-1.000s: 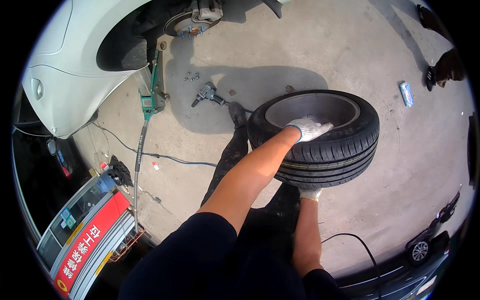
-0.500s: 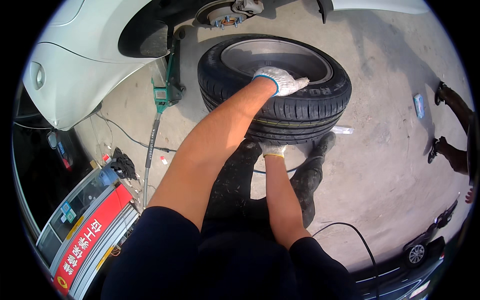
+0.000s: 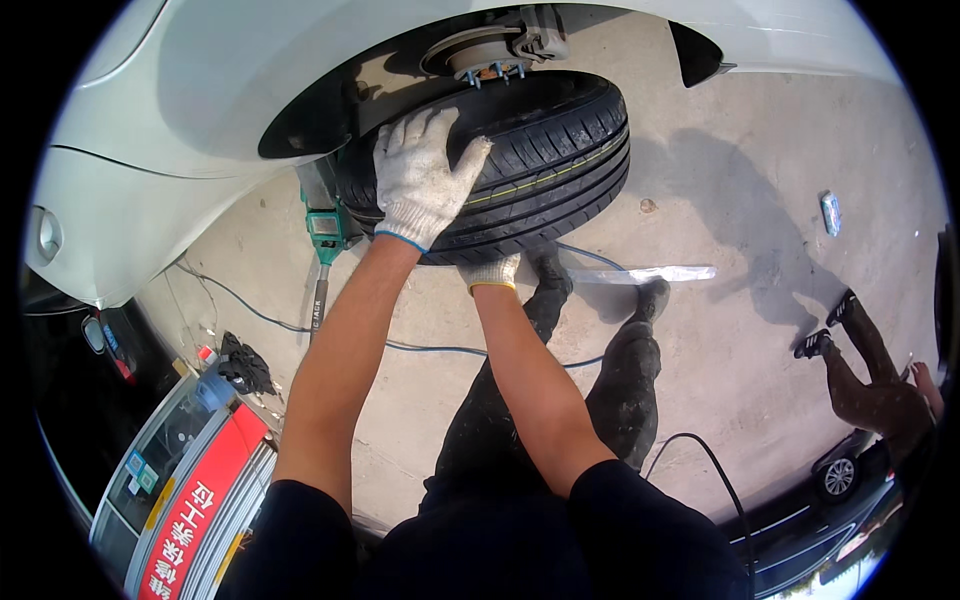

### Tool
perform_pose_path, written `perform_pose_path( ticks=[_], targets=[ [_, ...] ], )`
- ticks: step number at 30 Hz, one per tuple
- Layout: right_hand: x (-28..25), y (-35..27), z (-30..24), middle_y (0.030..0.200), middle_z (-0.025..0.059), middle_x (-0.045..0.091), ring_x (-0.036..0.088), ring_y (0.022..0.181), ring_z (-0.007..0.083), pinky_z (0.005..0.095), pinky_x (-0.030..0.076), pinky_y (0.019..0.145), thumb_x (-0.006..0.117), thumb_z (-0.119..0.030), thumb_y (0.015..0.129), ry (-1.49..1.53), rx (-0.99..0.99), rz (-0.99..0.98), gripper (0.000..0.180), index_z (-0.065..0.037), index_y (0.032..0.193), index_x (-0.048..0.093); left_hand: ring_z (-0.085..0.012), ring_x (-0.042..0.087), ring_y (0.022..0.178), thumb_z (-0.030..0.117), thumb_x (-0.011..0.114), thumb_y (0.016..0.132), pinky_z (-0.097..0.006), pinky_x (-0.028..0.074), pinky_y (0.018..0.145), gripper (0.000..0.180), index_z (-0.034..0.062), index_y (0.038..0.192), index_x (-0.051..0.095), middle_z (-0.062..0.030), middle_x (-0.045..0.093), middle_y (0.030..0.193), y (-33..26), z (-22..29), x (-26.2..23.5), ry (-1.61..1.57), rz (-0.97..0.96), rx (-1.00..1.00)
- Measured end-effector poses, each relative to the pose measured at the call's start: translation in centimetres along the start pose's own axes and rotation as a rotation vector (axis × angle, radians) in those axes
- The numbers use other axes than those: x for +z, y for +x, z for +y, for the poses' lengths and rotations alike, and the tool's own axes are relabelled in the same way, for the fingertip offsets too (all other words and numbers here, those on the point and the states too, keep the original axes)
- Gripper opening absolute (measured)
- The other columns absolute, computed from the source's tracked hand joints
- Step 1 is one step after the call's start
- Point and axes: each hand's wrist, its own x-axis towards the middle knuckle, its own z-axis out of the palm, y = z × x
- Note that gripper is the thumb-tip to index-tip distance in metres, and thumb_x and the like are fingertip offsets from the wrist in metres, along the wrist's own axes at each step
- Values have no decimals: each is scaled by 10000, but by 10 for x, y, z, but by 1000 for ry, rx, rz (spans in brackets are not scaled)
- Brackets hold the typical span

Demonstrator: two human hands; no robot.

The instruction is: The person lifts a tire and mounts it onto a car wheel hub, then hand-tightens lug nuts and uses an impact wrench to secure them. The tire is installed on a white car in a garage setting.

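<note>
A car wheel with a black tyre (image 3: 545,165) is tilted close below the exposed brake disc (image 3: 475,52) and wheel studs of a white car. My left hand (image 3: 425,180), in a white knit glove, lies open on the tyre's upper left side, its fingers and thumb spread. Under the tyre's near lower edge, my gloved right hand (image 3: 490,273) supports the wheel. The fingers of that hand are hidden beneath the rubber. The rim's face is mostly out of sight. Wheel studs (image 3: 497,72) show just beyond the tyre's far edge.
The white car's body (image 3: 210,90) arches over the work. A green hydraulic jack (image 3: 325,228) stands left of the wheel. A blue hose (image 3: 430,348) crosses the floor near my legs. At the right are another person's legs (image 3: 860,375) and a dark car (image 3: 810,530).
The wheel has moved left and forward toward the hub, turning its tread more into view. My left hand has shifted from the rim's near edge to the tyre's left side. The right hand moved along.
</note>
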Motion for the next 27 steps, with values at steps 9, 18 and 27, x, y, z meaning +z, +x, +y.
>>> perform_pose_path(
  ticks=[9, 18, 27],
  targets=[
    [26, 25, -6, 1537, 29, 470, 460, 1386, 281, 475, 364, 1165, 351, -552, 1033, -403, 99, 245, 581, -199, 1477, 478, -351, 428, 1352, 709, 694, 723, -593, 186, 1185, 951, 71, 1409, 525, -149, 537, 1401, 20, -2, 3, 6, 137, 48],
    [100, 11, -125, 812, 87, 685, 654, 691, 194, 356, 568, 618, 551, -340, 986, -1640, 389, 638, 320, -46, 921, 660, -323, 385, 1419, 678, 676, 786, -539, 133, 1222, 910, 95, 1458, 487, -131, 487, 1479, 109, 62, 28, -56, -22, 184],
    [293, -11, -167, 1605, 165, 306, 311, 1467, 346, 505, 364, 1132, 445, -560, 1013, -1305, -193, -413, 748, -95, 1572, 266, -349, 636, 1127, 618, 640, 862, -532, 517, 932, 656, 92, 1253, 662, -177, 674, 1214, 158, 67, 21, -440, -77, 31]
  ],
)
